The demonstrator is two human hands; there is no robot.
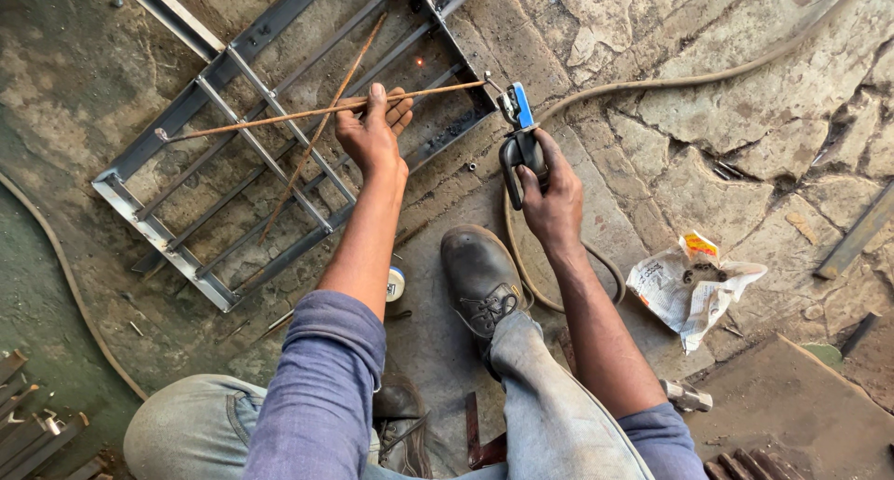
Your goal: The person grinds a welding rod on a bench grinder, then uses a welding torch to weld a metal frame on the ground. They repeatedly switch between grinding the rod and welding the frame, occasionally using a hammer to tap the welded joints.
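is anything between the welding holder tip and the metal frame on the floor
Nothing visible. The electrode holder in the right hand sits right at the frame edge; the rusty rod under the left hand lies beside it.

Blue-grey sleeves (pixel 321 387) pushed up to the elbows, pale worn jeans (pixel 549 415), scuffed dark lace-up leather shoes (pixel 480 277)

A long rusty steel rod (pixel 317 113) lies almost level across the metal frame, its left end tipped slightly down, its right end reaching the clamp. The left hand (pixel 371 134) presses down on its middle, fingers curled over it. A second rusty rod (pixel 321 126) crosses under it on a steep diagonal. The right hand (pixel 551 199) grips a dark welding clamp (pixel 519 135) with a blue tip, pointed at the long rod's right end. The grey frame (pixel 279 117) lies flat on the floor.
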